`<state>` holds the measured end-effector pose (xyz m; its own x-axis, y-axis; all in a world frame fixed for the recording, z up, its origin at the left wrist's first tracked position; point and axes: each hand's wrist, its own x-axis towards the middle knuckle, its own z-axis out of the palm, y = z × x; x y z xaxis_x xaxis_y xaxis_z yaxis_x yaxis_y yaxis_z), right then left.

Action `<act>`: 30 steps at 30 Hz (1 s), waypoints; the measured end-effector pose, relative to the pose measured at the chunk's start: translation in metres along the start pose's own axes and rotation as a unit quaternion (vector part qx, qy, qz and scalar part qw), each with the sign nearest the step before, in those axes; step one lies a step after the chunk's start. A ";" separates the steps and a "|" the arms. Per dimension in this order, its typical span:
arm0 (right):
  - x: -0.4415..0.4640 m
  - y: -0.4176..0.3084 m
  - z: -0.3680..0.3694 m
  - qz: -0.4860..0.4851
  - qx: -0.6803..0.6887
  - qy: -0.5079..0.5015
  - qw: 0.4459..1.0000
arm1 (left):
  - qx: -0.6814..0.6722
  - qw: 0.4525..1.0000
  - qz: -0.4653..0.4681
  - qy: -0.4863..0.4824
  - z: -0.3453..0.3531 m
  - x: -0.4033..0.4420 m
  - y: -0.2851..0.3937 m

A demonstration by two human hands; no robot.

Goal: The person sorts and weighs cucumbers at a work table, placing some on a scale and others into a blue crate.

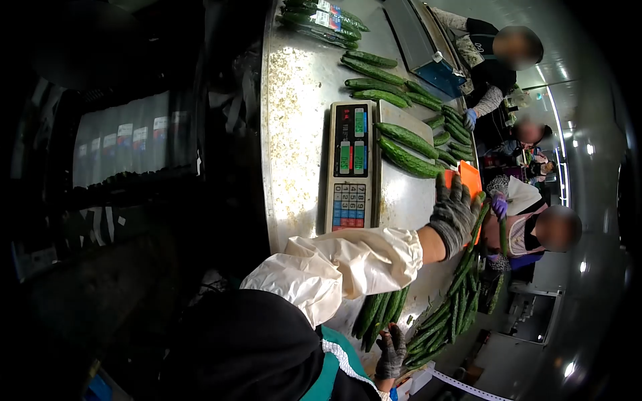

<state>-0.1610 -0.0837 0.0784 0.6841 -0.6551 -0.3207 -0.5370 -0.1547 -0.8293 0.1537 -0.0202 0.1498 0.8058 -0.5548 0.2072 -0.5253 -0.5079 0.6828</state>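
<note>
My left hand (455,214), in a grey knit glove and white sleeve, reaches over the table past the scale. Its fingers are spread near an orange tray (471,175) and the ends of two cucumbers (408,150) on the weighing scale (350,167). It appears to hold nothing; its palm side is hidden. Close to a bunch of cucumbers (381,314), my right hand (391,351), in a like glove with bare fingertips, has its fingers apart and slightly bent. Nothing shows in it. A big pile of cucumbers (441,324) lies beyond it.
The view is turned sideways. More cucumbers (378,80) lie beside the scale, and wrapped packs (324,21) are farther along the metal table (294,134). A grey box-like machine (418,40) stands there. Gloved co-workers (498,204) work across the table. A dark crate (134,144) is on my side.
</note>
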 end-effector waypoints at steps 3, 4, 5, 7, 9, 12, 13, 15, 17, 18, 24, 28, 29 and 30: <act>-0.002 -0.002 0.003 0.000 -0.010 -0.003 1.000 | 0.006 0.999 0.035 0.003 -0.002 -0.011 0.007; -0.003 -0.001 0.003 0.000 -0.010 -0.002 1.000 | 0.006 0.999 0.036 0.002 -0.004 -0.012 0.007; -0.002 0.001 0.003 -0.003 -0.013 -0.003 1.000 | 0.007 0.999 0.038 0.000 -0.006 -0.014 0.008; -0.004 0.002 0.004 -0.006 -0.014 -0.003 1.000 | 0.009 0.999 0.042 -0.003 -0.005 -0.013 0.009; -0.007 0.001 0.006 0.002 0.002 0.003 1.000 | 0.023 0.999 0.033 0.013 0.003 -0.008 0.007; -0.010 0.000 0.007 0.004 -0.004 0.012 1.000 | 0.025 1.000 0.016 -0.005 -0.002 0.006 -0.005; -0.011 0.000 0.007 0.004 0.004 0.024 1.000 | 0.083 0.994 0.010 0.070 0.002 0.012 -0.012; -0.012 -0.001 0.006 0.038 0.064 0.029 0.997 | 0.140 0.989 0.007 0.048 -0.003 0.025 -0.029; -0.013 0.003 0.002 0.041 0.089 0.036 0.995 | 0.178 0.984 0.013 -0.012 -0.024 0.033 -0.054; -0.014 0.008 -0.001 0.043 0.101 0.026 0.994 | 0.199 0.980 0.001 -0.002 -0.028 0.040 -0.068; -0.020 0.054 -0.001 0.037 0.100 0.068 0.992 | 0.322 0.928 -0.056 -0.180 -0.049 0.072 -0.129; -0.026 0.065 0.003 0.039 0.114 0.061 0.991 | 0.314 0.914 -0.066 -0.247 -0.051 0.066 -0.122; -0.028 0.066 0.005 0.041 0.129 0.074 0.988 | 0.318 0.914 -0.070 -0.241 -0.048 0.066 -0.122; -0.030 0.068 0.005 0.040 0.136 0.076 0.987 | 0.320 0.917 -0.069 -0.228 -0.045 0.066 -0.121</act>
<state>-0.2162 -0.0710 0.0293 0.5526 -0.7633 -0.3348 -0.4201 0.0918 -0.9028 0.2826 0.0348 0.1121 0.7550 -0.6000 -0.2646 -0.5974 -0.7957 0.0998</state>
